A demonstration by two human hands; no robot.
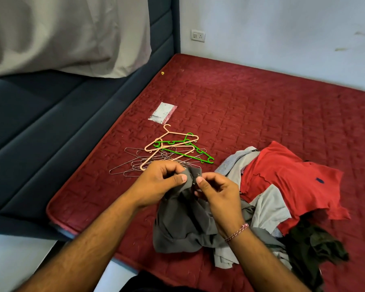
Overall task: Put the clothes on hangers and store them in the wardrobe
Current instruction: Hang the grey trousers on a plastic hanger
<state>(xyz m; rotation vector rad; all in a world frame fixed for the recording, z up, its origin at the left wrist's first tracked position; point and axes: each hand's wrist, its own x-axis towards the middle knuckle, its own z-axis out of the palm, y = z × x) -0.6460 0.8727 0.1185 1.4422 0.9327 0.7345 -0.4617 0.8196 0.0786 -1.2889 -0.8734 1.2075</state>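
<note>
A dark grey garment (181, 222) hangs between both hands above the red mattress (261, 114). My left hand (160, 182) pinches its top edge from the left, and my right hand (217, 192) pinches the same edge from the right. Behind the hands lies a heap of hangers: peach plastic ones (169, 137), green plastic ones (183, 153) and several thin wire hangers (131, 163). To the right sits a pile of clothes with a red polo shirt (286, 182) on top, a light grey piece (270, 207) and a dark green piece (316, 243).
A flat plastic packet (162, 112) lies on the mattress beyond the hangers. A small yellow object (162, 73) sits near the far corner. A dark blue padded headboard (51, 127) runs along the left, with a grey pillow (68, 34) against it. A wall socket (197, 35) is on the white wall.
</note>
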